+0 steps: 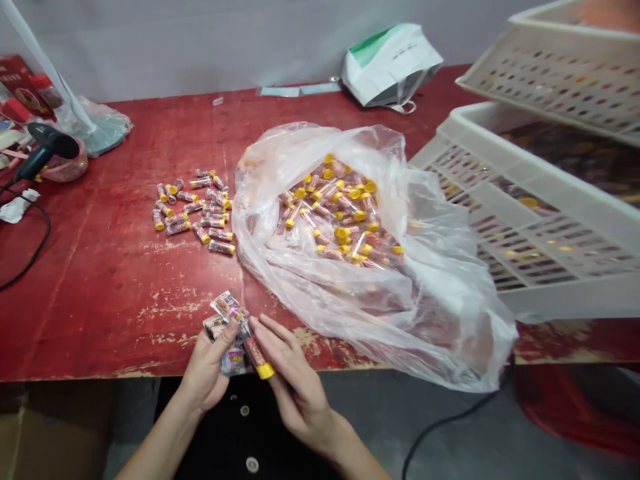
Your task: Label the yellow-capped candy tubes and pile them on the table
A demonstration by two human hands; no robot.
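Your left hand [206,367]: fingers curled, thumb pinching printed cards [227,308]. Right hand [295,383]: fingers nearly straight, laid against clear yellow-capped tube [257,357], upper end among cards; firmness of hold unclear. Both hands just off table edge. Beyond: loose tubes [195,213] on red table [100,280], more tubes [340,213] inside plastic bag [310,300], white perforated crates [540,220] at right.

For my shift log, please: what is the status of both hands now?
Left hand: holds printed cards. Right hand: fingers on yellow-capped clear tube. Clear plastic bag of more tubes just ahead.
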